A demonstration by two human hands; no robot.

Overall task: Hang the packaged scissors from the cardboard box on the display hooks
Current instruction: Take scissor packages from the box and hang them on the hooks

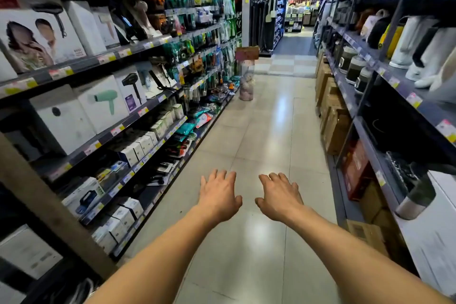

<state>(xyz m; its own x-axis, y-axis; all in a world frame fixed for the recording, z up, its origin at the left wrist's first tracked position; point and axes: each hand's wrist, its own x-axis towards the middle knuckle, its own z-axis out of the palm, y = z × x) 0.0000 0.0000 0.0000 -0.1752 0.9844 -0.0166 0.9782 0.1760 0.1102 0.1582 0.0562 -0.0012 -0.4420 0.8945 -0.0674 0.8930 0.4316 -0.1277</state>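
Head view, nearest first: holding both arms out straight over the aisle floor (259, 131), with the left hand (218, 198) and right hand (280, 197) hovering palm-down, fingers loosely spread, gripping nothing. Seeing boxed hair dryers (103, 103) on the left shelves and stacked cardboard boxes (333, 118) low on the right, and not finding any carton plainly holding the packaged scissors, so being unable to say where they are lying. Looking farther along the left side at packets hanging on display hooks (197, 20), too small and blurred for telling scissors from other goods. Risking, probably, choosing the wrong carton or hook row through that uncertainty, and bumping the clear container (246, 84) standing on the floor by the far shelf end.
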